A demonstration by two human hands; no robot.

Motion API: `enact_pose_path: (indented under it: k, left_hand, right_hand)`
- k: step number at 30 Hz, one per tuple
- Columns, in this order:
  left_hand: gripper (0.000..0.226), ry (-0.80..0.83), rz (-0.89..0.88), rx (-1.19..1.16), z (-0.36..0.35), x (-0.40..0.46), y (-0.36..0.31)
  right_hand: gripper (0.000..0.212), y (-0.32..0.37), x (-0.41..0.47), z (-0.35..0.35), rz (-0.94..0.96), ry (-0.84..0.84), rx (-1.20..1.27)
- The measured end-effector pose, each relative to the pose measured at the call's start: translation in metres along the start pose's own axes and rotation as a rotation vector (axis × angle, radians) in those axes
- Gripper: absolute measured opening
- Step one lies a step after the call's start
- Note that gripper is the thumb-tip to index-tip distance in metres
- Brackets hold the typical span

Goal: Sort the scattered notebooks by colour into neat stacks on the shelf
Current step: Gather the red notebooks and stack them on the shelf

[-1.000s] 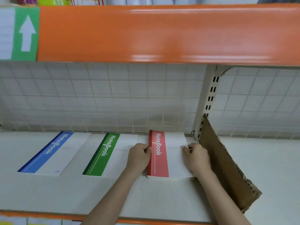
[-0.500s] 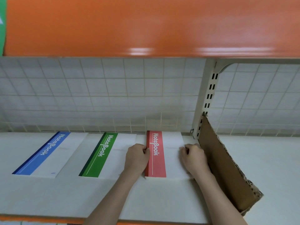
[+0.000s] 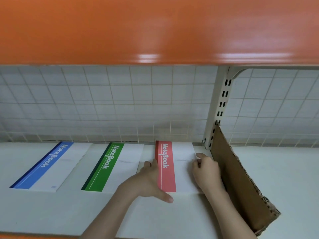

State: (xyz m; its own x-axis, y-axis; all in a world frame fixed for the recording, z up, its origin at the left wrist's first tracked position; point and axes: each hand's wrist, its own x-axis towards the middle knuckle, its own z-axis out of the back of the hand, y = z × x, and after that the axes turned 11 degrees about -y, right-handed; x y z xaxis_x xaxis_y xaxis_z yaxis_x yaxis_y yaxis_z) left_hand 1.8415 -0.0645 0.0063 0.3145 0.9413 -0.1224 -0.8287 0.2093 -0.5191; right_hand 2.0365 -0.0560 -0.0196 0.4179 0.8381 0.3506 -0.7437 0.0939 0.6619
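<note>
- The left hand (image 3: 150, 180) has loosened since half a second ago: it was bunched at the spine of the red notebook stack (image 3: 174, 167); now it lies flat along that left edge, thumb stretched along the stack's front corner, fingers straight and holding nothing
- The right hand (image 3: 207, 171) stays at the right edge, fingers curled against it; whether they pinch the cover I cannot tell
- The red stack sits square on the shelf (image 3: 51, 213), just left of the cardboard divider (image 3: 241, 183), beside the green stack (image 3: 112, 167) and blue stack (image 3: 51, 167)
- Judgement: this is final squaring; sorting looks nearly done
</note>
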Motion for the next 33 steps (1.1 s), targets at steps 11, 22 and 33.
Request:
enact_pose_path:
  k: [11, 22, 33]
  left_hand:
    - [0.074, -0.117, -0.016, 0.033, -0.007, -0.005, -0.006]
    - [0.079, -0.154, 0.029, 0.041, -0.006, -0.008, -0.015]
    - [0.097, -0.133, 0.037, 0.053, -0.001, -0.011, -0.012]
  right_hand:
    - [0.122, 0.019, -0.015, 0.03, 0.058, 0.533, -0.248]
    - [0.128, 0.022, -0.015, 0.041, 0.197, 0.614, -0.255]
    - [0.127, 0.028, -0.016, 0.044, 0.14, 0.689, -0.308]
